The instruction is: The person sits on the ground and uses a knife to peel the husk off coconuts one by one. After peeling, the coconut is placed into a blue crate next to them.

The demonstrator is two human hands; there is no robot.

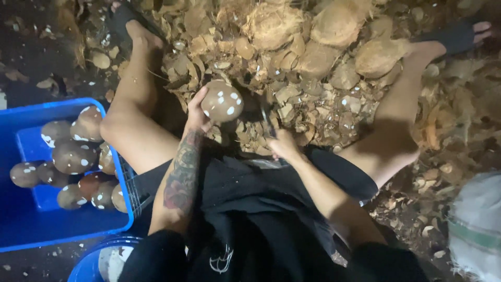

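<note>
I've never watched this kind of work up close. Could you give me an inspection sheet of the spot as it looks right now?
Surface: dark ground, littered with husk bits.
Job's things: peeled coconut, brown with white flecks; blade, dark and blurred.
Clutter: husk pile between the legs; husk scraps to the right.
Hands: left hand holds the coconut; right hand grips the blade.
Cables: nothing seen.
Surroundings: blue crate of peeled coconuts at left; blue bucket below it; white sack at right.

Both hands (197, 116) clenched — forearms lowered
</note>
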